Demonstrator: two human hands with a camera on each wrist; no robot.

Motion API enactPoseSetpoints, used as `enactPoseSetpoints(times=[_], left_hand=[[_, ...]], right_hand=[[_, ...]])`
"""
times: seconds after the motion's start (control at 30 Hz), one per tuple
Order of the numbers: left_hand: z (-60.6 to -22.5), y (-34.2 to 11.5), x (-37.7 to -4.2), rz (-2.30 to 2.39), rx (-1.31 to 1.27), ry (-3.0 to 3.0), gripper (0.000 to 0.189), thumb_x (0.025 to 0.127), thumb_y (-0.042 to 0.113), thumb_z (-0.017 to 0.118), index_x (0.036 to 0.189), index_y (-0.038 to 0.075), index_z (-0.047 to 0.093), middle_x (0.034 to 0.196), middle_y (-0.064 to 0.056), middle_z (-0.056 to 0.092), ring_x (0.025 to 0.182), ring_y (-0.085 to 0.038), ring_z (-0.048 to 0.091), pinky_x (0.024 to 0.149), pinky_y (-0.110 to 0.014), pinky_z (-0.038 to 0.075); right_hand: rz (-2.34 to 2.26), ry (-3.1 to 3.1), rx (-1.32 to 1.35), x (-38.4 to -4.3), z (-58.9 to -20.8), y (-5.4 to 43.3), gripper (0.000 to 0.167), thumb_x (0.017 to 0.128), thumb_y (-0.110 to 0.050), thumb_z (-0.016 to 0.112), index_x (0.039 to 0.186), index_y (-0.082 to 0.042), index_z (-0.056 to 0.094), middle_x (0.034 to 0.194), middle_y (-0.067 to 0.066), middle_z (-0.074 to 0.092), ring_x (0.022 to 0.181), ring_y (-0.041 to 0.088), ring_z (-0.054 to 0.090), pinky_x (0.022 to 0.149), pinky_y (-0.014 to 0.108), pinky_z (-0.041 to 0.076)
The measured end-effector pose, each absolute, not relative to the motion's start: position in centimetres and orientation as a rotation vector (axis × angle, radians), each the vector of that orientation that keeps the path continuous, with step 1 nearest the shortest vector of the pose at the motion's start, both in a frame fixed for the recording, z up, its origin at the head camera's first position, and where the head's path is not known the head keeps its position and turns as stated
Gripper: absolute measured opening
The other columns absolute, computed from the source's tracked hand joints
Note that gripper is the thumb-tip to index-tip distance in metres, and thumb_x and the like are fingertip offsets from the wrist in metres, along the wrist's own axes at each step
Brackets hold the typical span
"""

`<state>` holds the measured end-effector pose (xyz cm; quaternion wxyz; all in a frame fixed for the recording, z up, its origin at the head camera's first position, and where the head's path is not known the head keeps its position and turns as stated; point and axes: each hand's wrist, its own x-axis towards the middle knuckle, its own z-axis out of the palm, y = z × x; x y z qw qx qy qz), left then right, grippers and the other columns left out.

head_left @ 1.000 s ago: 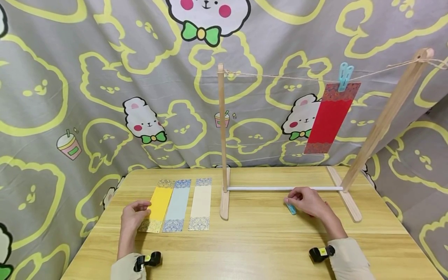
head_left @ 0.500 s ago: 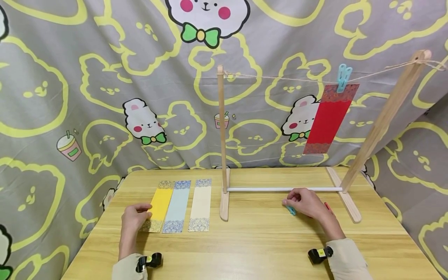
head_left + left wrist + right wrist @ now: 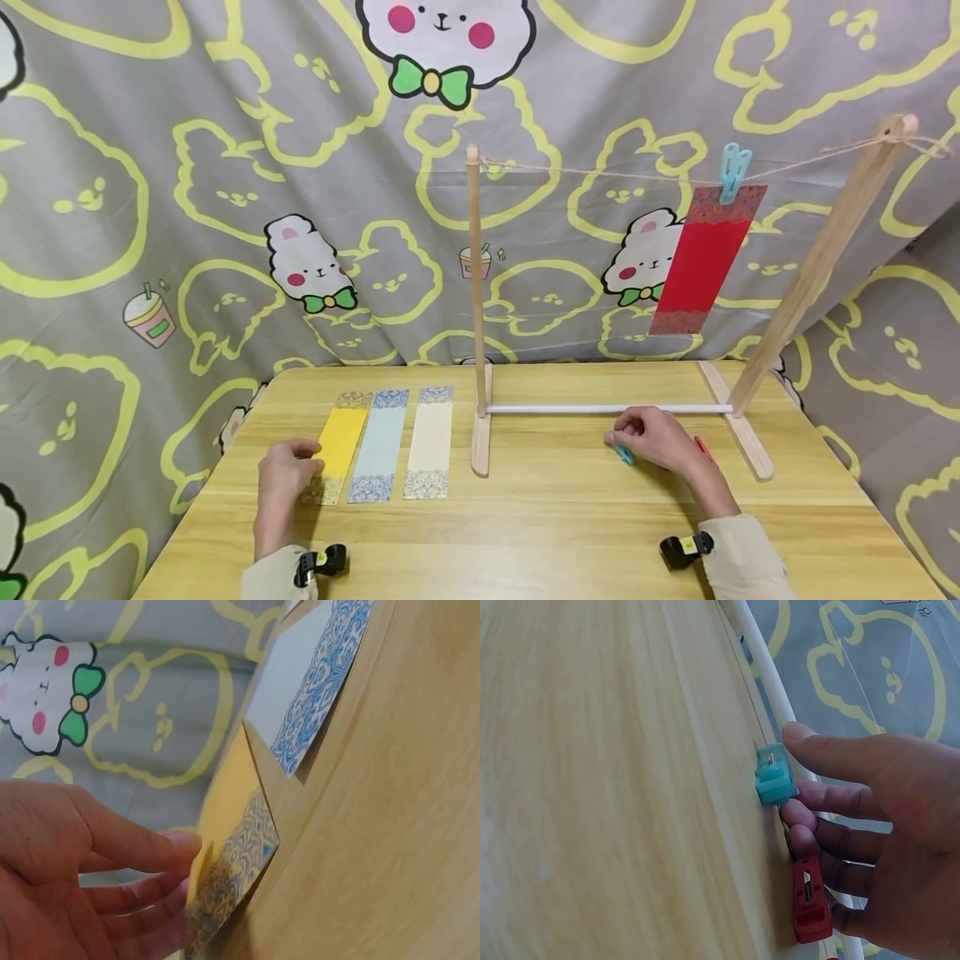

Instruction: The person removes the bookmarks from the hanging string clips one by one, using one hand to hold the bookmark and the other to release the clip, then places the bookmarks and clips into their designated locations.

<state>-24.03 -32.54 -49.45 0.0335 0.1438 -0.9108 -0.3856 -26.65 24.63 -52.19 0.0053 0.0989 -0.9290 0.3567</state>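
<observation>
At the yellow card (image 3: 343,442), my left hand (image 3: 285,471) pinches the left edge, thumb on top and fingers beneath. The card's patterned end (image 3: 238,877) is slightly bent in the left wrist view. A pale blue card (image 3: 381,442) and a cream card (image 3: 430,442) lie to its right. My right hand (image 3: 656,437) pinches a light blue clothespin (image 3: 775,776) at the tabletop, between thumb and index finger. Just below, a red clothespin (image 3: 811,900) lies close to the other fingers, partly hidden by the hand in the head view.
A wooden stand has a left post (image 3: 476,283), a right post (image 3: 825,267) and a white crossbar (image 3: 555,409). From its string (image 3: 585,172) hangs a red card (image 3: 705,262) on another light blue clothespin (image 3: 733,171). A patterned curtain (image 3: 360,183) backs the wooden table (image 3: 525,542).
Both hands stay nearly in place on the card and the clothespin. The right hand has shifted slightly, so a red clothespin shows more beside the wrist. The head view tilts up a little.
</observation>
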Motion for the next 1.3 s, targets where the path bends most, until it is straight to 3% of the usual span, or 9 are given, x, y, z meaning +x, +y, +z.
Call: enactPoseSetpoints(times=[0.23,0.47,0.9,1.3], left_hand=[[-49.8,-32.7,-23.9,-1.187,0.407,-2.797,0.029,0.092,0.004,0.069,0.116,-0.012,0.067,0.106,-0.026,0.067,0.089,-0.034,0.064,0.062,-0.029,0.05],[-49.4,-32.3,-23.6,-1.179,0.383,-2.795,0.032,0.095,0.009,0.068,0.119,-0.011,0.067,0.11,-0.027,0.067,0.093,-0.036,0.064,0.067,-0.032,0.05],[-47.7,-31.5,-22.9,-1.203,0.295,-2.773,0.034,0.1,0.012,0.064,0.127,-0.008,0.065,0.12,-0.027,0.064,0.099,-0.039,0.065,0.07,-0.037,0.054],[-45.6,-30.3,-22.8,-1.23,0.202,-2.709,0.029,0.1,0.011,0.066,0.124,-0.005,0.067,0.124,-0.026,0.064,0.109,-0.043,0.064,0.076,-0.035,0.057]], right_hand=[[1.139,-2.881,0.304,-26.2,-52.0,24.6,0.021,0.091,-0.028,0.08,0.093,-0.008,0.072,0.079,-0.003,0.065,0.071,0.013,0.057,0.064,0.027,0.048],[1.136,-2.861,0.308,-25.8,-51.7,25.2,0.023,0.092,-0.028,0.079,0.101,-0.008,0.074,0.086,-0.003,0.069,0.079,0.013,0.062,0.071,0.029,0.053],[1.071,-2.704,0.356,-24.8,-49.2,25.4,0.033,0.091,-0.027,0.08,0.11,-0.001,0.073,0.106,0.011,0.073,0.1,0.036,0.068,0.085,0.055,0.056],[1.047,-2.654,0.384,-24.1,-46.9,25.3,0.03,0.091,-0.025,0.08,0.112,-0.005,0.073,0.109,0.012,0.072,0.103,0.032,0.066,0.091,0.058,0.053]])
